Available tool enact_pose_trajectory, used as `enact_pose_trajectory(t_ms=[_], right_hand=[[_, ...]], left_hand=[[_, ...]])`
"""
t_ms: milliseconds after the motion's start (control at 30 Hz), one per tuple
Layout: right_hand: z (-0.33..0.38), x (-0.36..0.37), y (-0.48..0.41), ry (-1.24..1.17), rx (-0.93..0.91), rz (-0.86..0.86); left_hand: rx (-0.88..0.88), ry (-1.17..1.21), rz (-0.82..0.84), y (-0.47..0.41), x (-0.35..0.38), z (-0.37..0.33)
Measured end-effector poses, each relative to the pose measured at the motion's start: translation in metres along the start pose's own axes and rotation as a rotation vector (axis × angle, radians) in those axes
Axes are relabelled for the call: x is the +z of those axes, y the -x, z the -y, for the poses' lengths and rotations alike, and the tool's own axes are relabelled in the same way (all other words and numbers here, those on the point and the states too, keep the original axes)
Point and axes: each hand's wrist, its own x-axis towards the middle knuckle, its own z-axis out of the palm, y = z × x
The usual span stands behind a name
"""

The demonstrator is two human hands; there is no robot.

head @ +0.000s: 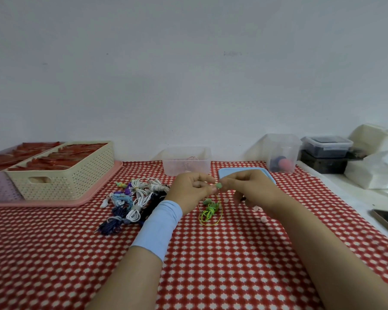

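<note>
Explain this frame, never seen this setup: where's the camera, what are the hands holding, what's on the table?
No robot here: one camera worn on a person's head looks down at two bare hands. The left hand, with a light-blue wristband, and the right hand both pinch a green earphone set with a yellow-green cable; its coil rests on the red-and-white patterned tablecloth. Left of it lies a pile of bundled white, blue and dark earphones. Behind stand a clear plastic box, a blue plastic lid and a cream perforated basket.

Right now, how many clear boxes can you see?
3: an open box mid-table, a tall box right of it, a lidded box far right. More may be hidden.
</note>
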Motion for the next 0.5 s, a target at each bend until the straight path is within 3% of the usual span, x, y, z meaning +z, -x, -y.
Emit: enact_pose_trajectory(t_ms=[300, 500], right_hand=[[0.0047, 0.0034, 0.0039, -0.104, -0.041, -0.076], [0.0006, -0.0039, 0.0008, -0.371, 0.124, 0.158]], left_hand=[[0.018, 0.067, -0.015, 0.0017, 0.0014, -0.0039], [-0.023, 0.252, 0.041, 0.0025, -0.0006, -0.006]])
